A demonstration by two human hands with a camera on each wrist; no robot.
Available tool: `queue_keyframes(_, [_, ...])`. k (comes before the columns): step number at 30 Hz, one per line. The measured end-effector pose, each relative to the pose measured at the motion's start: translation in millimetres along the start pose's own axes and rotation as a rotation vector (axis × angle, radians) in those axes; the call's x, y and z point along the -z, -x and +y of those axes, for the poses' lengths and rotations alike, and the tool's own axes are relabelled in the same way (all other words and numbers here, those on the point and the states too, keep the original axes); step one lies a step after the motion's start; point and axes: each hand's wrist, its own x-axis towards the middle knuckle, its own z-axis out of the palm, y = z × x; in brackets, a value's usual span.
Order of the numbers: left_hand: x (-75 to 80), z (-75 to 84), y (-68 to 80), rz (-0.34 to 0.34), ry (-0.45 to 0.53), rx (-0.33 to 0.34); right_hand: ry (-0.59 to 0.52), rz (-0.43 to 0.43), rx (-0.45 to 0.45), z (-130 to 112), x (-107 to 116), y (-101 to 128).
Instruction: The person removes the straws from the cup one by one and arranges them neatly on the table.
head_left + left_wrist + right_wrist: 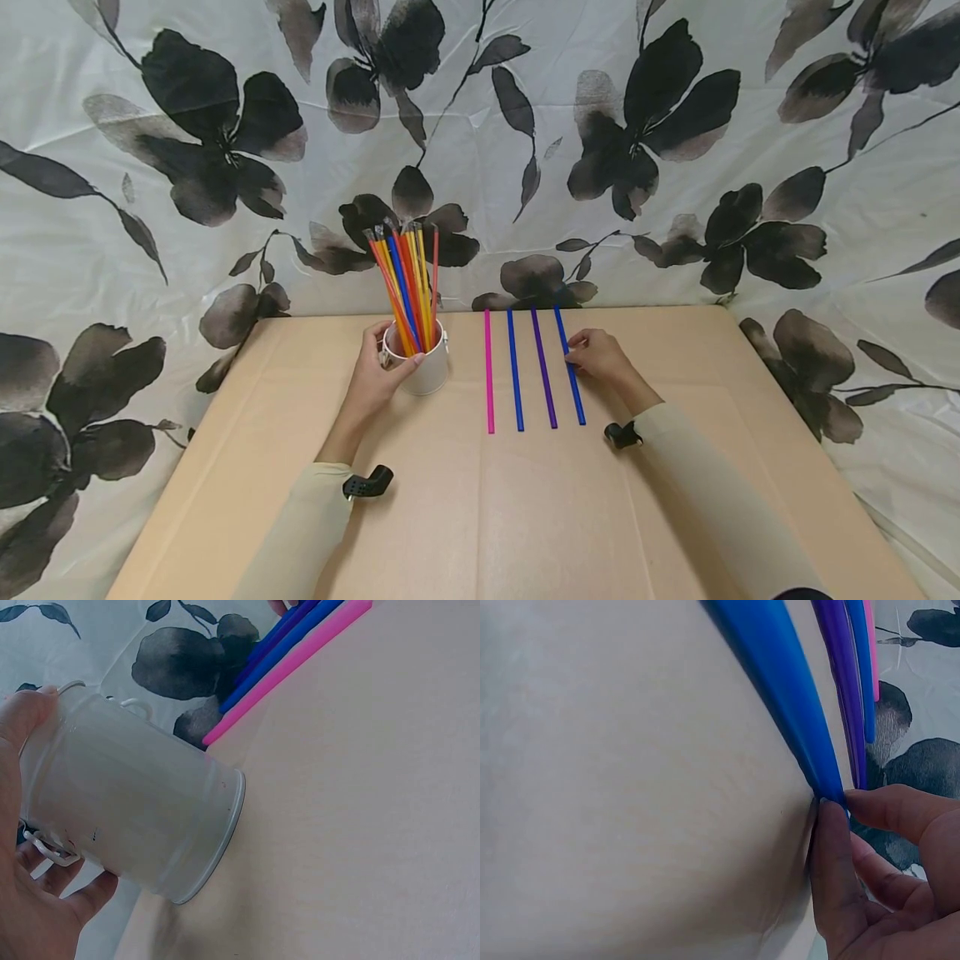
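Four straws laid out in a parallel row on the table (525,517): pink straw (489,371), blue straw (514,371), purple straw (543,368), rightmost blue straw (570,367); many more left upright in the white cup (427,371), so probably early on. Left hand (375,375) wrapped around the cup, steadying it. Right hand (600,354) reaching forward, fingertips (832,825) pinching the rightmost blue straw flat on the table.

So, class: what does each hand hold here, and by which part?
The left hand grips the white cup round its side. The right hand pinches the rightmost blue straw partway along its length.
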Motion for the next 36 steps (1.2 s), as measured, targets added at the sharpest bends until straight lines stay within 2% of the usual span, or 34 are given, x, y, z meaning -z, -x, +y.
queue_keyframes(25, [0.9, 1.0, 0.5, -0.004, 0.017, 0.016, 0.01, -0.003, 0.01, 0.3, 5.1, -3.0])
queue_keyframes(30, [0.6, 0.7, 0.3, -0.007, 0.01, 0.007, 0.032, 0.014, 0.039, -1.0, 7.1, -3.2])
queue_keyframes(34, [0.9, -1.8, -1.0, -0.008, 0.008, 0.009, 0.034, 0.028, 0.068, -4.9, 8.8, -2.3])
queue_keyframes(36, [0.9, -9.5, -4.0, -0.003, 0.01, 0.014, 0.01, 0.029, 0.071, -7.7, 9.6, -1.7])
